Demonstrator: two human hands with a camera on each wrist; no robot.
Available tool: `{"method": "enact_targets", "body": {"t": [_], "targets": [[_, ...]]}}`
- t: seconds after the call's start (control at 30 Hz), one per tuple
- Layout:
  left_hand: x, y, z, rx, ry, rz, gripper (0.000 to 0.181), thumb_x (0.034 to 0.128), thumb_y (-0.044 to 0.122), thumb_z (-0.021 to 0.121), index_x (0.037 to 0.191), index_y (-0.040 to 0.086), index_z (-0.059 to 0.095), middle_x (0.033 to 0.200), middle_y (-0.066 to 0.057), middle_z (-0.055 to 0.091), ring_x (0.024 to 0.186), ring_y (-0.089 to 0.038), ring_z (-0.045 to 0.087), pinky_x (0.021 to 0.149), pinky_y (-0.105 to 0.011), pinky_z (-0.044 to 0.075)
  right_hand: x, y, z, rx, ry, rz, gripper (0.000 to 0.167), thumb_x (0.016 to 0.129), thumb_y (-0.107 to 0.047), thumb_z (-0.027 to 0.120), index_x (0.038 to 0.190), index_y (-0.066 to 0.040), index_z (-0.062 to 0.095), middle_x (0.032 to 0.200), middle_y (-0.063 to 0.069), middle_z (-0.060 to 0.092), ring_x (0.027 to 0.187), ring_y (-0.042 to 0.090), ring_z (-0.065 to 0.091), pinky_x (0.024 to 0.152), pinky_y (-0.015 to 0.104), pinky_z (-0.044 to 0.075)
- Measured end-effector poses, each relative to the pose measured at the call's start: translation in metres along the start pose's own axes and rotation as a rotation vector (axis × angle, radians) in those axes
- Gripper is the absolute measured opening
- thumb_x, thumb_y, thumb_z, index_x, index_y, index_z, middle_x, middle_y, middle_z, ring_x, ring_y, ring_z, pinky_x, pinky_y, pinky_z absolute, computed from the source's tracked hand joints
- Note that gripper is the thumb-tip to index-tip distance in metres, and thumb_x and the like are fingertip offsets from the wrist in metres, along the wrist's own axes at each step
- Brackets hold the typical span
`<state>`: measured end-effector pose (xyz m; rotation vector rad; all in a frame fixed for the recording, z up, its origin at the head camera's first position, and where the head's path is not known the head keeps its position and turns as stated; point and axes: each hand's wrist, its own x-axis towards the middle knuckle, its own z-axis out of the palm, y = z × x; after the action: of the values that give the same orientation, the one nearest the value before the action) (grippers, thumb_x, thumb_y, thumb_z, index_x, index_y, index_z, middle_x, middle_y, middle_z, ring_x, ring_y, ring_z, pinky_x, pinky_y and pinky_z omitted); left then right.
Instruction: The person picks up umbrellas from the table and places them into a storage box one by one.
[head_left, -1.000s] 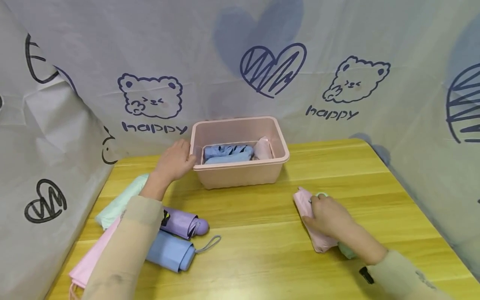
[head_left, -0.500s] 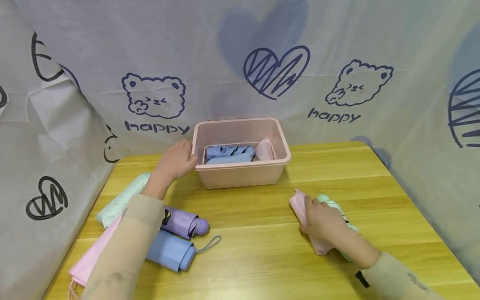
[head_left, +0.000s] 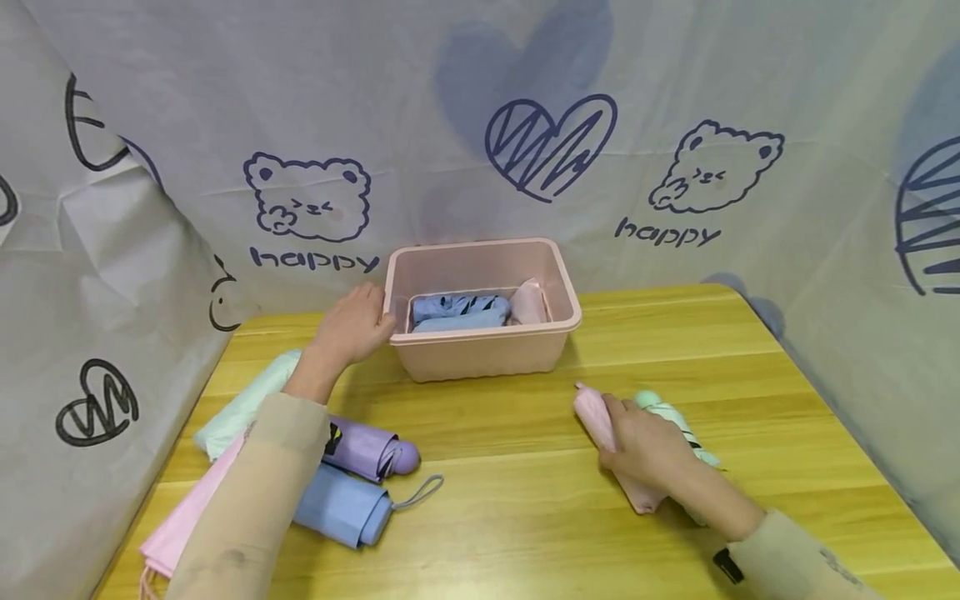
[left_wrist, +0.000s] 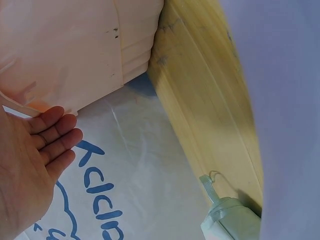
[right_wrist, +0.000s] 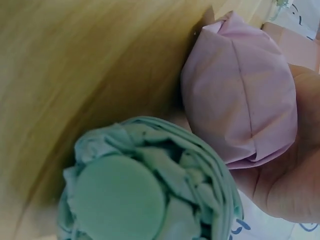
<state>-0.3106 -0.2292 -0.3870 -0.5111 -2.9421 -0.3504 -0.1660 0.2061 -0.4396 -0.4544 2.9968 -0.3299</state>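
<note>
A pink folded umbrella in its cloth sleeve (head_left: 595,419) lies slanted on the right of the table, and my right hand (head_left: 647,443) grips it from above. Right beside it is a mint green folded umbrella (head_left: 675,418), partly hidden under my wrist; its round end (right_wrist: 120,197) fills the lower right wrist view. My left hand (head_left: 351,323) holds the left rim of a pink plastic bin (head_left: 483,357), fingers along the outside. Inside the bin lie a patterned blue umbrella (head_left: 461,307), a plain light blue one (head_left: 465,320) and a pale pink bundle (head_left: 528,304).
Left on the wooden table (head_left: 510,500), a purple umbrella (head_left: 363,448), a blue umbrella (head_left: 345,504), a pink one (head_left: 187,525) and a mint one (head_left: 251,404) lie around my left forearm. A printed cloth (head_left: 435,125) hangs directly behind the bin.
My right hand has shifted slightly left with the pink umbrella, drawing it apart from the mint green one, which now shows more. The left hand stays at the bin.
</note>
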Motion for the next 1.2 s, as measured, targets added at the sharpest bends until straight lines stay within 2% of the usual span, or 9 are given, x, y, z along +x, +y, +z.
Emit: {"method": "enact_targets", "body": {"t": [0.13, 0.3, 0.47, 0.57, 0.73, 0.93, 1.07, 1.2], "targets": [[-0.001, -0.001, 0.0, -0.004, -0.005, -0.004, 0.047, 0.095, 0.033, 0.04, 0.116, -0.007, 0.054, 0.111, -0.019, 0.054, 0.101, -0.034, 0.05, 0.092, -0.049, 0.046, 0.0, 0.0, 0.0, 0.053, 0.044, -0.006, 0.089, 0.082, -0.029, 0.081, 0.152, 0.009, 0.04, 0.133, 0.03, 0.06, 0.105, 0.04, 0.067, 0.078, 0.053, 0.057], [-0.002, 0.0, 0.001, -0.004, -0.007, -0.002, 0.046, 0.0963, 0.031, 0.041, 0.118, -0.008, 0.053, 0.111, -0.019, 0.054, 0.102, -0.035, 0.05, 0.094, -0.05, 0.046, 0.001, 0.001, 0.0, 0.09, 0.168, -0.037, 0.086, 0.083, -0.027, 0.078, 0.152, 0.007, 0.041, 0.13, 0.029, 0.062, 0.099, 0.038, 0.068, 0.075, 0.053, 0.058], [-0.003, 0.0, 0.001, -0.01, 0.003, 0.0, 0.044, 0.0958, 0.03, 0.041, 0.116, -0.008, 0.053, 0.109, -0.02, 0.054, 0.1, -0.035, 0.05, 0.092, -0.05, 0.045, 0.003, -0.003, -0.005, 0.156, 0.283, -0.052, 0.082, 0.085, -0.027, 0.075, 0.154, 0.003, 0.041, 0.135, 0.025, 0.062, 0.105, 0.041, 0.068, 0.078, 0.058, 0.057], [-0.004, -0.001, 0.002, -0.012, 0.011, 0.003, 0.044, 0.0952, 0.029, 0.041, 0.116, -0.008, 0.053, 0.109, -0.02, 0.054, 0.1, -0.036, 0.049, 0.091, -0.05, 0.045, 0.005, -0.007, -0.01, 0.188, 0.348, -0.071, 0.081, 0.085, -0.026, 0.075, 0.154, 0.0, 0.041, 0.134, 0.024, 0.063, 0.103, 0.042, 0.068, 0.076, 0.059, 0.057], [-0.003, -0.001, 0.002, -0.013, 0.014, 0.008, 0.043, 0.0964, 0.028, 0.042, 0.117, -0.008, 0.053, 0.11, -0.02, 0.054, 0.1, -0.035, 0.05, 0.092, -0.049, 0.046, 0.014, -0.011, -0.022, 0.201, 0.469, -0.142, 0.082, 0.083, -0.024, 0.078, 0.154, -0.002, 0.042, 0.127, 0.022, 0.064, 0.094, 0.038, 0.068, 0.067, 0.056, 0.057], [-0.002, 0.0, 0.001, -0.011, 0.009, 0.0, 0.047, 0.0954, 0.032, 0.039, 0.117, -0.007, 0.054, 0.111, -0.019, 0.055, 0.1, -0.034, 0.05, 0.091, -0.049, 0.046, 0.031, -0.015, -0.04, 0.196, 0.609, -0.262, 0.082, 0.08, -0.021, 0.08, 0.151, 0.0, 0.045, 0.123, 0.024, 0.065, 0.094, 0.038, 0.067, 0.068, 0.055, 0.058], [-0.002, 0.001, 0.001, -0.012, 0.013, 0.004, 0.047, 0.0949, 0.032, 0.039, 0.117, -0.007, 0.053, 0.11, -0.019, 0.054, 0.099, -0.034, 0.05, 0.09, -0.048, 0.046, 0.044, -0.021, -0.055, 0.179, 0.647, -0.307, 0.079, 0.081, -0.02, 0.078, 0.15, -0.001, 0.047, 0.124, 0.024, 0.066, 0.095, 0.04, 0.068, 0.067, 0.056, 0.058], [-0.002, 0.0, 0.001, -0.012, 0.016, 0.004, 0.047, 0.0945, 0.032, 0.039, 0.116, -0.007, 0.053, 0.109, -0.018, 0.054, 0.098, -0.033, 0.049, 0.089, -0.048, 0.046, 0.056, -0.029, -0.071, 0.157, 0.627, -0.327, 0.078, 0.083, -0.019, 0.077, 0.152, -0.004, 0.046, 0.128, 0.022, 0.066, 0.098, 0.039, 0.068, 0.067, 0.056, 0.058]]}}
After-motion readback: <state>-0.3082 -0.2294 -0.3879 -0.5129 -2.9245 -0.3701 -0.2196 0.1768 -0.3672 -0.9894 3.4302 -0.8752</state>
